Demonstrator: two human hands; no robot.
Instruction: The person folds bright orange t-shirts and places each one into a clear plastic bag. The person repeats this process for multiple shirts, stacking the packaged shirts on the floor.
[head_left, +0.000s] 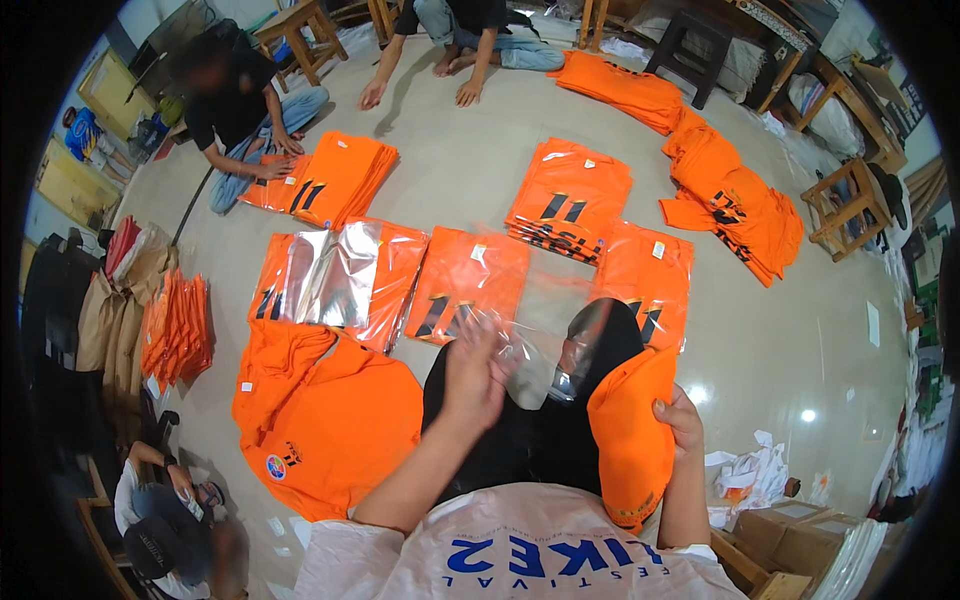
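Note:
My left hand (480, 367) grips the edge of a clear plastic bag (551, 307), blurred and spread out above my lap. In my right hand (681, 424) is a folded orange shirt (634, 435), which hangs by my right thigh. Just beyond my knees lies a bagged orange shirt (469, 277) with a black number on it. Left of it, loose clear bags (330, 274) rest on a stack of bagged shirts (397, 277). An unfolded orange shirt (352, 420) with a round emblem is spread on the floor beside my left arm.
Further stacks of bagged shirts (566, 187) stand ahead, and piles of unbagged orange shirts (735, 195) lie at right. One person (240, 112) sits with hands on shirts; another (465, 45) sits opposite. A person (169, 525) is at lower left. Cardboard boxes (795, 536) are behind right.

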